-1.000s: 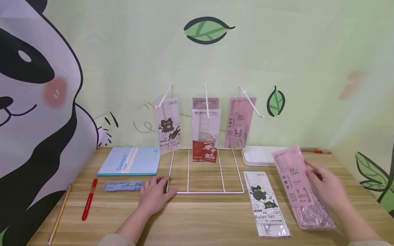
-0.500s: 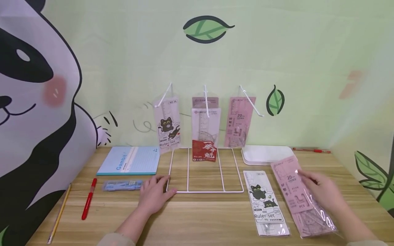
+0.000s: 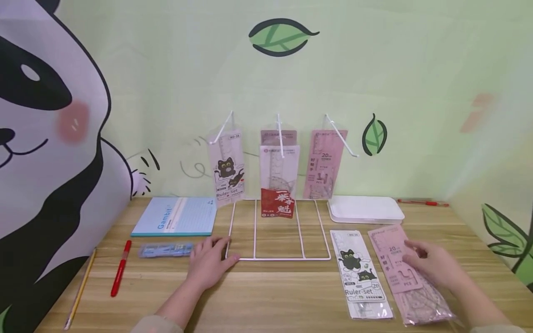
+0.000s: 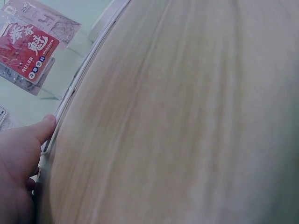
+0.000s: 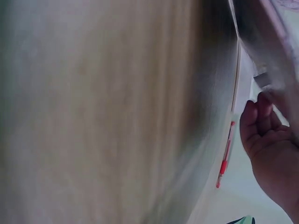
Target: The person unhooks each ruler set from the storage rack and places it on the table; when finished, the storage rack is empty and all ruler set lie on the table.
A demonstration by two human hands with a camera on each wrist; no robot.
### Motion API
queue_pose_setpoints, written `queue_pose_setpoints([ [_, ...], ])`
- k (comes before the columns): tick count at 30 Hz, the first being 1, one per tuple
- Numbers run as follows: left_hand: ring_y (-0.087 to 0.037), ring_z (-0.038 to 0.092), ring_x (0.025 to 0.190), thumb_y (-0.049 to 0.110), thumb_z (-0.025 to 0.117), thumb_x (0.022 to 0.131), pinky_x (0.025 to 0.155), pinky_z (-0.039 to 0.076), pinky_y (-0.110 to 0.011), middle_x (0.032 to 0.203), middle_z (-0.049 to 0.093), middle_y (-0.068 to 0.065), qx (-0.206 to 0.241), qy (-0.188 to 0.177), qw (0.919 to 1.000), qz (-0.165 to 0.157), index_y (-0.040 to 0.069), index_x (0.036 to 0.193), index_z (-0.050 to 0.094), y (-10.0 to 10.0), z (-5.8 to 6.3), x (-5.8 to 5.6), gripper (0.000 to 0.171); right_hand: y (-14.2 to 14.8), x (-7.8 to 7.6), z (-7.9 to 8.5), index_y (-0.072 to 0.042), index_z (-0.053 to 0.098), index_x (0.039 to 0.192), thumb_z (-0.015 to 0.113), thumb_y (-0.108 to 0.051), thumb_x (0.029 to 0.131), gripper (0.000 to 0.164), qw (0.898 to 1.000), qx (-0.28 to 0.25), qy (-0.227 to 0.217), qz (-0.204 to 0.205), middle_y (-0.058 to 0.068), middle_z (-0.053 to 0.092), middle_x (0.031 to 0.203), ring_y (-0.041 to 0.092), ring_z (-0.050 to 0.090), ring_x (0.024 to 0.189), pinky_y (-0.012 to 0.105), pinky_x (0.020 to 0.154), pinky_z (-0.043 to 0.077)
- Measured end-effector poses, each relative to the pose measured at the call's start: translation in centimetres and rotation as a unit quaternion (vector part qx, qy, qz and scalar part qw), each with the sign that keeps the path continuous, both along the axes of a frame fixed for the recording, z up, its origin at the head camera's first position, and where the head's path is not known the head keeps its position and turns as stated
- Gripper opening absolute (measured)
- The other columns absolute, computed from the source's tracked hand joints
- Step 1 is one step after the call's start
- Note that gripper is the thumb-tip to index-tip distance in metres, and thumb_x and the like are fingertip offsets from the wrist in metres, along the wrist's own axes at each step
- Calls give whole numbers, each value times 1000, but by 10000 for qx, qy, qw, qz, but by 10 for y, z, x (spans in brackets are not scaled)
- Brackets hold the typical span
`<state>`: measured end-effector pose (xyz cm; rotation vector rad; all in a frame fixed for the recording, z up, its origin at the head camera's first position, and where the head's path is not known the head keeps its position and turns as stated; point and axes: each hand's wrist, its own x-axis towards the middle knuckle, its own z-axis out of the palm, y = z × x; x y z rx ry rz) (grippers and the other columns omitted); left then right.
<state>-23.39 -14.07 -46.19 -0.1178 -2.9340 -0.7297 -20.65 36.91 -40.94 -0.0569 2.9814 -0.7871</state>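
Observation:
My left hand (image 3: 210,260) grips the front left corner of a white wire rack (image 3: 279,260), thumb on the frame in the left wrist view. My right hand (image 3: 435,263) holds the right edge of a pink packaged ruler set (image 3: 395,266), low at the table's right. The right wrist view shows curled fingers (image 5: 252,119) beside the pack. To its left lies a white cat-print ruler set (image 3: 358,273). From the rack's hooks hang another cat-print set (image 3: 228,169), a red-and-white ruler set (image 3: 278,175) with a pack behind it, and a pink one (image 3: 325,164).
Behind the pink pack lies a white case (image 3: 366,209), with a red pen (image 3: 423,202) to its right. At left are a blue notebook (image 3: 175,216), a blue pack (image 3: 165,250), a red marker (image 3: 120,268) and a pencil (image 3: 80,289) on the wooden table (image 3: 258,300).
The right hand has lowered the pink ruler set towards the table, its top edge coming nearer and uncovering the white case. My left hand has stayed on the rack.

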Motion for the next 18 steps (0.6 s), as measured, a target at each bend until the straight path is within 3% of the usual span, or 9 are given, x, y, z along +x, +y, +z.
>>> queue_pose_setpoints([
  [12,-40,36,119,49,64,84,96,26,-57,132,45,-16,25,85,10000,-13,15,133,53,0,0,2,61,2,-3,-11,10,44,131,64,-40,87,70,9992,-5,-315,246,23,61,105,32,57,94,54,81,43],
  [18,-41,35,121,51,62,84,97,26,-58,134,44,-16,-22,45,10000,-56,15,134,52,-1,0,1,62,1,-6,-15,10,46,130,64,-39,87,68,9993,63,-217,297,17,63,98,26,57,88,48,79,45],
])
